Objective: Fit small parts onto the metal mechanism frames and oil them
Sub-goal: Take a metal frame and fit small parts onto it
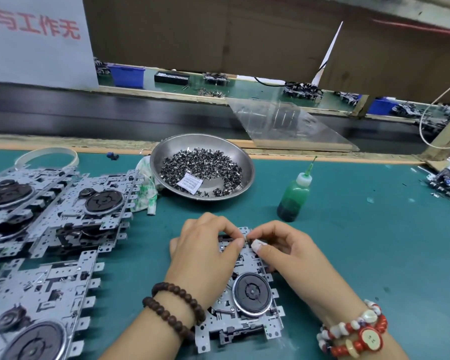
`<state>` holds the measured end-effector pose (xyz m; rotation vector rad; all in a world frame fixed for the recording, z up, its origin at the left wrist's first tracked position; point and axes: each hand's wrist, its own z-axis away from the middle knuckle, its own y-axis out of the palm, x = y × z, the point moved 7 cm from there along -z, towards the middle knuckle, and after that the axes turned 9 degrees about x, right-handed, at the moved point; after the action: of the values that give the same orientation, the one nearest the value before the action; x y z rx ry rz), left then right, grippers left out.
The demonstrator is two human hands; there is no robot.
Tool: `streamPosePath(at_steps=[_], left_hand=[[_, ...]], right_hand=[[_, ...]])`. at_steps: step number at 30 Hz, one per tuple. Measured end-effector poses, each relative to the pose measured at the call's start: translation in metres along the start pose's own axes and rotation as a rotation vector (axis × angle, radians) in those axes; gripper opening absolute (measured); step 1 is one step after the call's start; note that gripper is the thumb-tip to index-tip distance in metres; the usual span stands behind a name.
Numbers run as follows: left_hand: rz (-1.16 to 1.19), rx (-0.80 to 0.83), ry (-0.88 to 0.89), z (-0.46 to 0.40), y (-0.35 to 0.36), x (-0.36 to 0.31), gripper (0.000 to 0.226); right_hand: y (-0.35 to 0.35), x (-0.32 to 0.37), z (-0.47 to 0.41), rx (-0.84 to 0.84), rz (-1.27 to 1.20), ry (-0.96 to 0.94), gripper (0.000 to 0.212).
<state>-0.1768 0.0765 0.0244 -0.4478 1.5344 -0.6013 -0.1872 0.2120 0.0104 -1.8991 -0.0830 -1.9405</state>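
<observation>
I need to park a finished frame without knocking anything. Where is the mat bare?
The widest bare green mat lies right of the oil bottle and the right hand, up to the parts at the far right edge. A narrower strip lies between the steel bowl and the hands. The left side is crowded with stacked frames.

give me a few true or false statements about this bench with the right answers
1. The metal bowl holds a heap of small dark parts. True.
2. The green oil bottle lies on its side. False: it stands upright, capped, right of the bowl.
3. Both hands work at the far end of one mechanism frame. True: left hand and right hand meet fingertip to fingertip there.
4. The right hand holds the oil bottle. False: it pinches a small part at the frame.
5. More frames are stacked at the left. True.
</observation>
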Motion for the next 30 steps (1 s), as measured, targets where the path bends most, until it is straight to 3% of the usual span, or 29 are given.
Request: streamPosePath(at_steps=[18, 30], left_hand=[[-0.037, -0.027, 0.041, 0.002, 0.002, -0.001, 0.022], [-0.15, -0.074, 0.214, 0.009, 0.004, -0.011, 0.015]], right_hand=[[0.007, -0.002, -0.004, -0.047, -0.032, 0.087, 0.022], [0.007, -0.005, -0.005, -0.098, -0.088, 0.141, 0.022]])
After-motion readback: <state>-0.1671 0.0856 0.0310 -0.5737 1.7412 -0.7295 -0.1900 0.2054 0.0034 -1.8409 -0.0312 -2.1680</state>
